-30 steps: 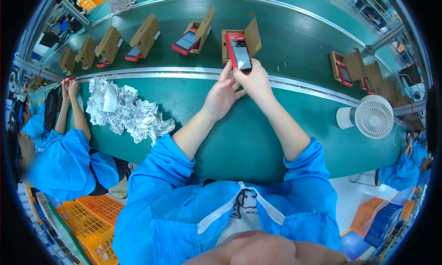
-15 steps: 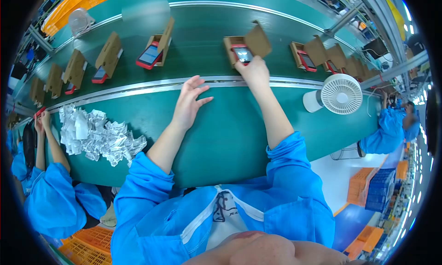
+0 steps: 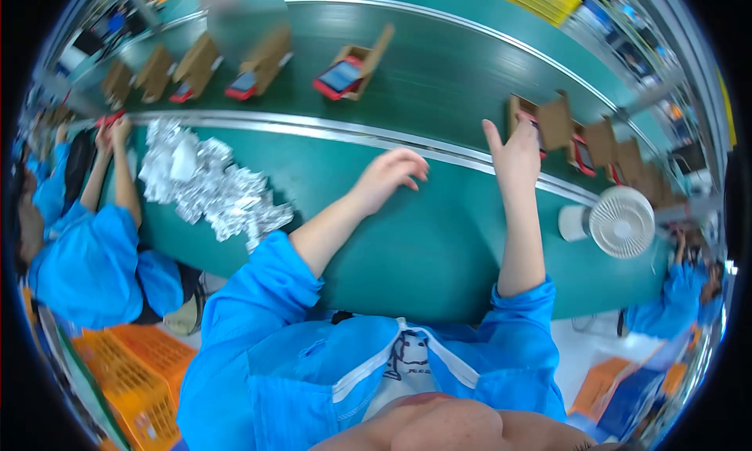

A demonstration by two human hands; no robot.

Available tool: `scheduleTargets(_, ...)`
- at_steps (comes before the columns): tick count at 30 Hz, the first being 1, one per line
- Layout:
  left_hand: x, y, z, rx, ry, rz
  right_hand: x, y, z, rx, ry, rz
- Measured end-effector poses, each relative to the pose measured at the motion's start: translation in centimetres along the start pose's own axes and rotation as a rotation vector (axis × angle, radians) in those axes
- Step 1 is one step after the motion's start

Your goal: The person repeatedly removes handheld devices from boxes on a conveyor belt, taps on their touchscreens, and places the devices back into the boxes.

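Note:
My left hand hovers over the green table, holding nothing, its fingers apart and slightly bent. My right hand reaches to an open cardboard box on the belt. Its thumb stands apart, and its fingertips overlap the red device in that box; whether they touch it is unclear. Left of it on the belt, another red device with a lit screen rests in an open box. A heap of small clear packets lies on the table to the left.
A white fan stands at the table's right. More open boxes with red devices line the belt on both sides. A co-worker in blue sits at the left, holding something red. Orange crates are at the lower left.
My right hand held the red device, lowered it into the box, and has moved right with the box along the belt. My left hand has come away from the device and sits lower.

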State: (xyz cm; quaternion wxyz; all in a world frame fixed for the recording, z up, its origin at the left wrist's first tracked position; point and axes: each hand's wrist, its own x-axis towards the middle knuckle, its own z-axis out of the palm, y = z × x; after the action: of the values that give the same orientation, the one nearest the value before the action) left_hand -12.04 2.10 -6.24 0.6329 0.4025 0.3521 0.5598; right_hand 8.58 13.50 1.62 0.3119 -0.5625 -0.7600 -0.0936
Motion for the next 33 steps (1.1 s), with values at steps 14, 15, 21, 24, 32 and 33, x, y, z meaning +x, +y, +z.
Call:
scheduleTargets(14,-1.1,-1.3,1.8,0.802,-0.208,0.314,2.0,-14.5,16.0,0.716,-0.558,-0.028)
scheduleTargets(15,-1.1,-1.3,1.8,0.801,-0.217,0.29,2.0,-14.7,15.0,0.782,-0.605,0.155)
scheduleTargets(21,-1.3,-0.9,1.9,0.761,-0.198,0.267,2.3,-6.5,15.1,0.92,-0.566,0.335)
scheduleTargets(24,-1.1,-1.2,2.0,0.757,-0.181,0.259,2.0,-0.2,13.8,0.917,-0.537,0.401)
scheduleTargets(32,-1.7,0.5,2.2,0.722,-0.188,0.204,1.5,7.6,6.3,0.312,-0.44,0.292)
scheduleTargets(33,-1.6,0.5,2.1,0.725,-0.194,0.196,0.8,5.1,4.2,0.125,-0.351,0.188)
